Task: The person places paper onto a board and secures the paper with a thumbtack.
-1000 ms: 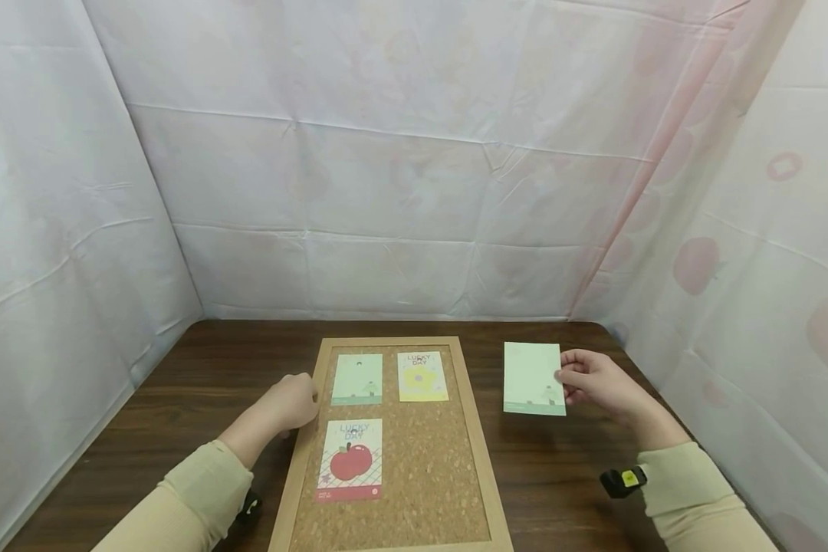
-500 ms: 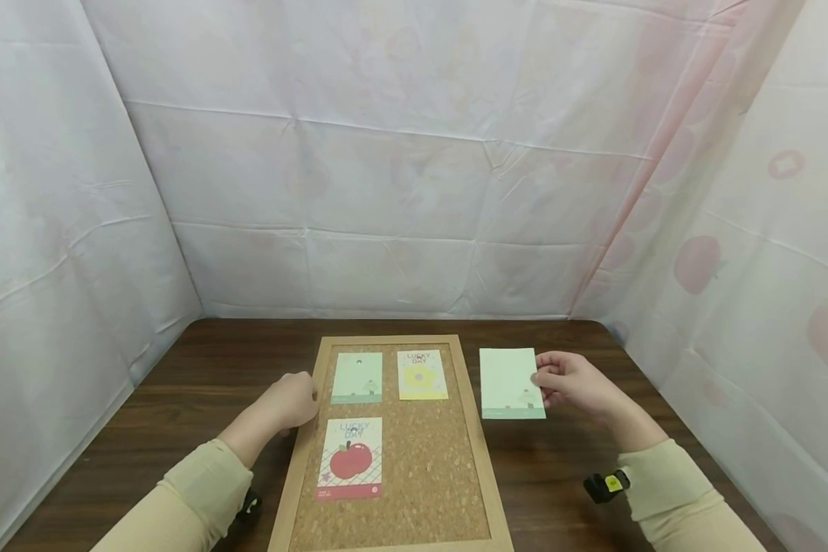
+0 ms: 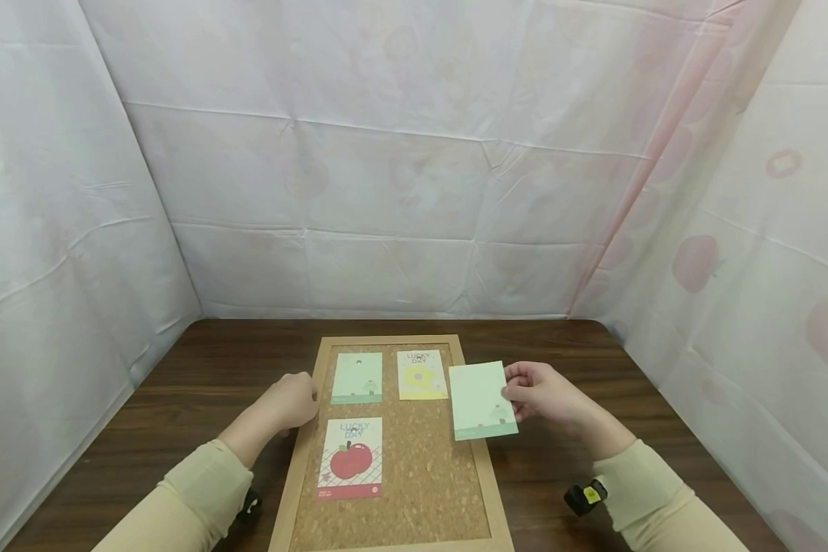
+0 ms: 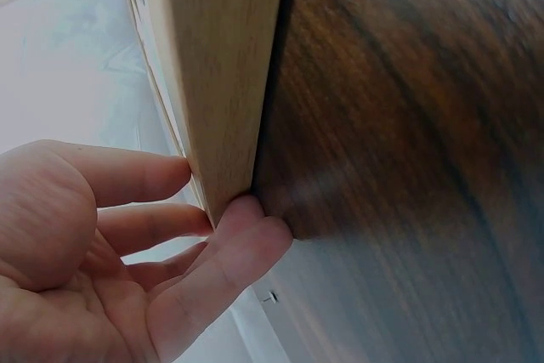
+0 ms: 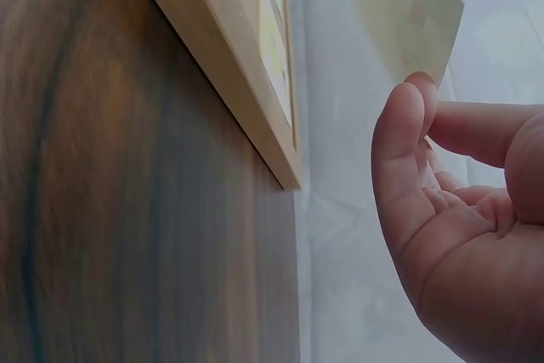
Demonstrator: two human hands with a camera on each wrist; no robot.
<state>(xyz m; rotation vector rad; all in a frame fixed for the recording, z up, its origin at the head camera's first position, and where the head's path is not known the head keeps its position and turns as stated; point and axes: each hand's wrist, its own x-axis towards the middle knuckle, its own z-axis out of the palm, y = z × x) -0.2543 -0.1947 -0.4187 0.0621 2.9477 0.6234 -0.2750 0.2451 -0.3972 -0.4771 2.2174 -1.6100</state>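
In the head view, a wood-framed corkboard [image 3: 424,468] lies on the dark table. My left hand [image 3: 290,400] holds its left side; the left wrist view shows thumb and fingertips on either side of the wooden frame [image 4: 221,57]. Between right thumb and fingers I pinch the right edge of a pale green card [image 3: 481,399], which overlaps the board's right rail. That card appears tilted above the board in the right wrist view, with my right hand [image 5: 459,210] at its lower corner. On the cork are a green card [image 3: 356,377], a yellow flower card [image 3: 422,376] and a red apple card [image 3: 349,460].
The dark wooden table [image 3: 559,475] extends on both sides of the board. Pale printed cloth [image 3: 386,192] hangs at the back and sides. Each wrist carries a black strap device, such as the one on the right [image 3: 583,498].
My right hand has moved left with the green card, from over the table to the board's right rail, and the card has turned slightly. The left hand stays on the frame.
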